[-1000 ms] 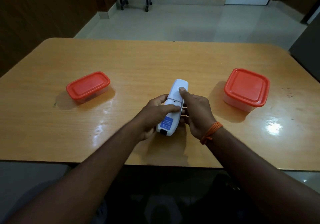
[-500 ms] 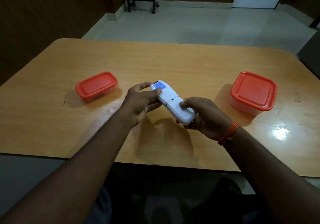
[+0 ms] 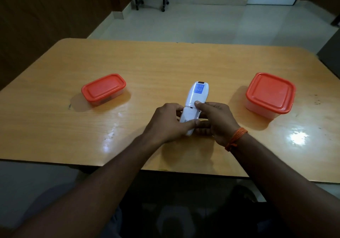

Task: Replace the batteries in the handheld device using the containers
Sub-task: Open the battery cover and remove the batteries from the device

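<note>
Device (image 3: 196, 97): white, frame centre, blue label at far end, near end between both hands.
Left hand (image 3: 166, 122): fingers wrapped round device's lower left side.
Right hand (image 3: 217, 118): thumb pressed on device's back, fingers beneath.
Containers: red-lidded, left (image 3: 104, 89) and right (image 3: 269, 94), well apart from hands.
Table (image 3: 165, 61): bare wood across the upper half.

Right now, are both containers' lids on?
Yes. The left container and right container each have a red lid seated flat.

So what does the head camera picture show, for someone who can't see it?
Two bare hands, left hand and right hand, hold a white handheld device over a glossy wooden table. Closed red-lidded plastic containers sit either side: a rectangular container left, a square container right.
</note>
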